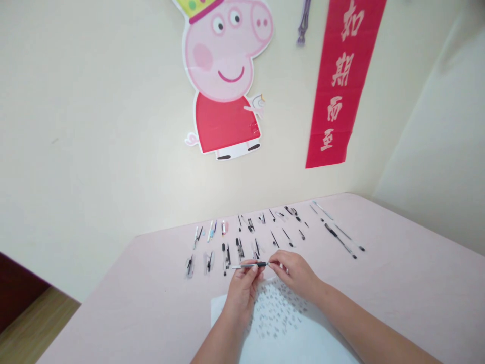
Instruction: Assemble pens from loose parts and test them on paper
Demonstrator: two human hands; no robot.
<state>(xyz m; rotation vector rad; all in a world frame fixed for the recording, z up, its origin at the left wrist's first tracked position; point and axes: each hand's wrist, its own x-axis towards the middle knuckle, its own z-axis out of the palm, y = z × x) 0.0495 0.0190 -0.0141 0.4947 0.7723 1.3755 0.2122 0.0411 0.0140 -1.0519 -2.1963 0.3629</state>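
Between my two hands a pen (pixel 248 265) with a clear barrel and a black grip lies level above the table. My left hand (pixel 245 285) is closed round the barrel, thumb on top. At the tip end, my right hand (pixel 293 270) pinches with thumb and fingers; whether it holds the tip or a small part there is too small to tell. Below both hands lies a white sheet of paper (pixel 299 344) covered in part with small dark handwritten marks. Just beyond the hands are several pen parts (pixel 239 247) laid out in groups.
The pink table (pixel 144 303) reaches back to a cream wall. More pen parts lie in rows toward the wall, with a long black-gripped pen (pixel 339 240) at the right. A cartoon pig sticker (pixel 227 119) and a red banner (pixel 337 96) hang on the wall.
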